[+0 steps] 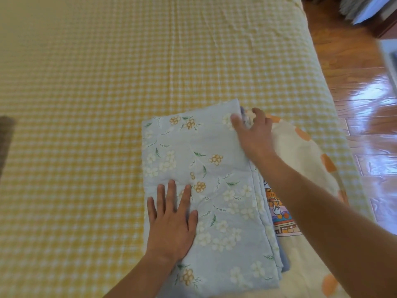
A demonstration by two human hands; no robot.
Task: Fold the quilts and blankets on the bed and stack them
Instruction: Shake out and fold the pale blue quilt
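Note:
A folded light-blue floral quilt (206,168) lies on top of a folded cream blanket (300,151) with orange spots and a cartoon print, near the bed's right edge. My left hand (171,218) presses flat on the quilt's near left part, fingers straight. My right hand (255,132) is at the quilt's far right corner; its thumb lies on top and its fingers curl over the edge there.
The bed (86,82) is covered by a yellow-and-white checked sheet that stretches far to the left and back. A glossy wooden floor (365,93) runs along the bed's right side. A dark blurred object (6,136) shows at the left frame edge.

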